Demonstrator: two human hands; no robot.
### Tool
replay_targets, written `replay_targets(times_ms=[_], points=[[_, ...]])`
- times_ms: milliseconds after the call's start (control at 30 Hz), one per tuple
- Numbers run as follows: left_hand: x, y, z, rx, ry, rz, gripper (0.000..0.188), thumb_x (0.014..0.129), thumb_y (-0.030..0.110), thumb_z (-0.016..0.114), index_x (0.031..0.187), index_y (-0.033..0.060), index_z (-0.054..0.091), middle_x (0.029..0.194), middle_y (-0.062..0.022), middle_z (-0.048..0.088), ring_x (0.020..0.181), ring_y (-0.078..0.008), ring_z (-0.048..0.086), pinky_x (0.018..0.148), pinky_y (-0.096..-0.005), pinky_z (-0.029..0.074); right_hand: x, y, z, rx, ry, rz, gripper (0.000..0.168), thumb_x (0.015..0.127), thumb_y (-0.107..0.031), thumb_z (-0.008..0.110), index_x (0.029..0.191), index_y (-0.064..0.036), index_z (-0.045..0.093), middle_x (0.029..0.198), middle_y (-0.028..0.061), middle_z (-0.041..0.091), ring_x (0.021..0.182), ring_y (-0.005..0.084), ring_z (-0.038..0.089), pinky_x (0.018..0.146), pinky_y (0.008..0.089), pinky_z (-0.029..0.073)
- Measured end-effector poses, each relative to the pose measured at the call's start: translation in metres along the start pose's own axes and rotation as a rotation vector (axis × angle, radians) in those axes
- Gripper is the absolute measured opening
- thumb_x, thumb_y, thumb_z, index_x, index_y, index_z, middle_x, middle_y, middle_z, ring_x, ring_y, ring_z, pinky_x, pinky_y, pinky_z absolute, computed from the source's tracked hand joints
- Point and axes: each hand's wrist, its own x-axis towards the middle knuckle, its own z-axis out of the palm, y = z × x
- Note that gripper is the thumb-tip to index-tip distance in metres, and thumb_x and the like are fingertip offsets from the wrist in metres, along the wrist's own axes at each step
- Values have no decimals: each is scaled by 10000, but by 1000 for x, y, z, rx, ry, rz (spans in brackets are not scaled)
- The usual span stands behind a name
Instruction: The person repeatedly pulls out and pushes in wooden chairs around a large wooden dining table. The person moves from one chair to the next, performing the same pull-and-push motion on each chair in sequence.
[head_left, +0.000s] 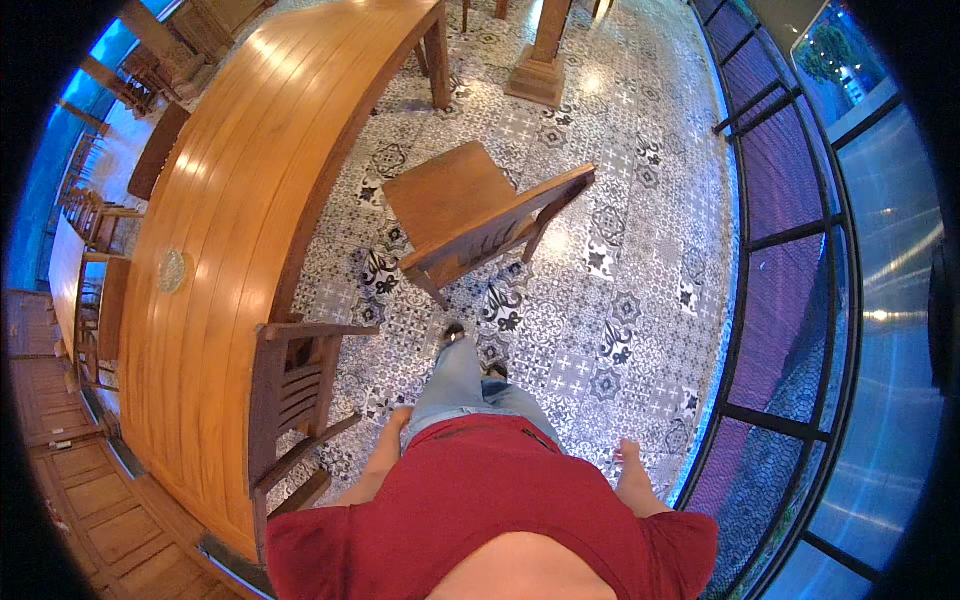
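Observation:
My left hand (403, 417) hangs low beside my jeans (454, 379), its fingers mostly hidden from this angle. Nearest to it is a dark wooden armchair (300, 390) with a slatted back, standing against the long wooden table (247, 150). On my other side, my right hand (627, 452) hangs away from my body over the patterned tile floor (555, 315), with some fingers showing apart and nothing seen in them. Ahead of my feet, a wooden chair (457, 187) stands turned at an angle, apart from the table.
A round glass-like dish (172, 271) sits on the table. A wooden post (546, 64) rises from the floor ahead. Black-framed wire mesh panels (780, 247) line the right side. More tables and chairs (105, 217) stand beyond the table at left, near wooden panelling (97, 495).

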Motion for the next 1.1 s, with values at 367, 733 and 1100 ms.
replay_targets(times_ms=[367,733,1100], points=[[178,21,-203,-1106,376,-736,243,731,310,564,817,87,605,698,-96,603,616,-226,579,529,-391,453,72,-336,117,144,-265,-544,371,792,-435,565,999,-126,566,764,89,623,514,178,571,409,308,412],[231,-33,-322,-888,178,-863,567,751,497,539,1177,124,506,1038,-61,584,850,-195,576,692,-420,429,-85,-748,185,-602,-568,-556,646,748,-530,554,1240,-132,420,1089,143,556,959,313,547,781,543,419],[231,95,-349,-1453,-240,-1322,463,559,372,770,862,54,622,876,-133,628,800,-266,604,751,-411,459,-83,-698,272,-1392,-288,-725,404,659,-339,650,997,-117,640,1083,93,607,924,293,593,825,398,456]])
